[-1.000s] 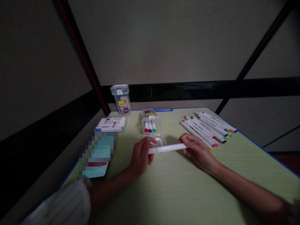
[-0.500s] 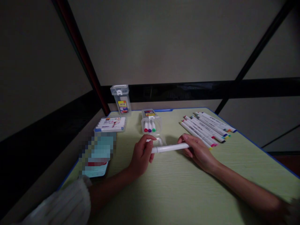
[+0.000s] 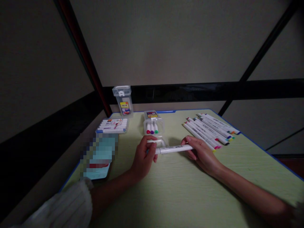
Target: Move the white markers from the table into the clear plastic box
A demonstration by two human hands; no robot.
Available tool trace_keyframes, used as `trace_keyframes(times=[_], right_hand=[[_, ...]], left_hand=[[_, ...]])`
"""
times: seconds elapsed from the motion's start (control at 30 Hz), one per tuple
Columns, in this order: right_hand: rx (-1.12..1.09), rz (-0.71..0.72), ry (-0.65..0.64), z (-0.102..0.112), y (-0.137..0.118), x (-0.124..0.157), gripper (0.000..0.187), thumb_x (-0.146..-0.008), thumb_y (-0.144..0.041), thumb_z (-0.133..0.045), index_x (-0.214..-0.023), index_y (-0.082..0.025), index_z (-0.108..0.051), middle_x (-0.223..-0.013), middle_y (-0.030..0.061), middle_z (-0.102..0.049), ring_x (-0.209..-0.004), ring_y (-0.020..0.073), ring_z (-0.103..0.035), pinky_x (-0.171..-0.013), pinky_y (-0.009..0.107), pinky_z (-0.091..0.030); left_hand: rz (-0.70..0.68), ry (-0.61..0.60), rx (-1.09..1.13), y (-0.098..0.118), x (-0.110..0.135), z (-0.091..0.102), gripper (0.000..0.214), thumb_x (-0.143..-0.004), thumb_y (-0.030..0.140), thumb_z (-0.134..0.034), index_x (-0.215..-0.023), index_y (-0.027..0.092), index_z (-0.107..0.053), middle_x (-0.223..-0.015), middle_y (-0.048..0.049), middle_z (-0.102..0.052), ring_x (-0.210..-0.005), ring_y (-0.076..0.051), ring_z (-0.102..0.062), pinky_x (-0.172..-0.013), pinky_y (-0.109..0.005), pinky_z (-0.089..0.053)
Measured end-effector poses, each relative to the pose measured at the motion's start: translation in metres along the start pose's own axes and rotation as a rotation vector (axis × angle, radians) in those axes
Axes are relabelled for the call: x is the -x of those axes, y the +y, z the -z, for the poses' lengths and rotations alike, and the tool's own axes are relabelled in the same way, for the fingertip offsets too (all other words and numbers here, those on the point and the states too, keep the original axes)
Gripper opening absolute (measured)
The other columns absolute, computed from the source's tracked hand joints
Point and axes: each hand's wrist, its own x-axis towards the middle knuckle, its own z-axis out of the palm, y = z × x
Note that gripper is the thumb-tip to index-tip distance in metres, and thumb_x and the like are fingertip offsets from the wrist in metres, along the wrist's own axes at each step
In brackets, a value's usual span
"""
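A white marker (image 3: 174, 149) is held level between my two hands, above the table. My left hand (image 3: 143, 158) grips its left end between thumb and fingers, and a bit of blue shows there. My right hand (image 3: 200, 152) pinches the other end, which its fingers partly hide. Dark print runs along the barrel. Just behind the marker, a clear plastic case (image 3: 154, 126) lies with its lid (image 3: 163, 141) open toward me. Inside are markers with red, purple and green ends. Several white markers (image 3: 206, 128) lie in a loose group beyond my right hand.
A clear lidded box (image 3: 123, 101) stands upright at the back left. Before it lies a flat pack of white pens (image 3: 111, 125), then a phone-like device (image 3: 99, 160) with a blurred screen. The pale table (image 3: 175, 193) has a blue edge and meets a wall behind.
The marker has turned about its length, so dark print now faces up where the barrel looked plain white. Both hands stay in nearly the same place.
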Motion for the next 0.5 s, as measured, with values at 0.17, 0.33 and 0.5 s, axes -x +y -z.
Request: trace_keyframes(times=[0.17,0.33,0.5], right_hand=[[-0.01,-0.002,0.007,-0.0005,0.0003,-0.0002,0.032,-0.077,-0.046,-0.053,-0.064,-0.017,-0.053,-0.031,-0.0082,-0.032,-0.033,0.0068,-0.02,-0.039,0.024,-0.011],[0.011,-0.004,0.01,0.0004,0.0013,-0.0008,0.033,-0.078,-0.047,-0.052,-0.065,-0.017,-0.055,-0.033,-0.0077,-0.033,-0.034,0.0069,-0.021,-0.038,0.024,-0.011],[-0.011,-0.039,0.03,-0.0003,0.0007,-0.0014,0.033,-0.076,-0.048,-0.055,-0.066,-0.017,-0.055,-0.034,-0.0075,-0.034,-0.035,0.0066,-0.021,-0.038,0.023,-0.011]], left_hand=[[-0.083,-0.002,0.001,-0.0014,-0.0013,0.0006,0.014,-0.082,0.029,-0.049,-0.091,0.019,-0.046,-0.058,0.0071,-0.044,-0.044,-0.005,-0.041,-0.043,-0.017,-0.033],[-0.142,-0.005,-0.005,-0.0049,-0.0018,0.0016,0.015,-0.083,0.029,-0.048,-0.094,0.019,-0.045,-0.065,0.0048,-0.046,-0.05,-0.006,-0.045,-0.045,-0.017,-0.034],[-0.146,0.005,-0.01,-0.0071,-0.0021,0.0011,0.015,-0.082,0.026,-0.05,-0.094,0.02,-0.045,-0.069,0.0041,-0.049,-0.056,-0.008,-0.049,-0.047,-0.017,-0.036]])
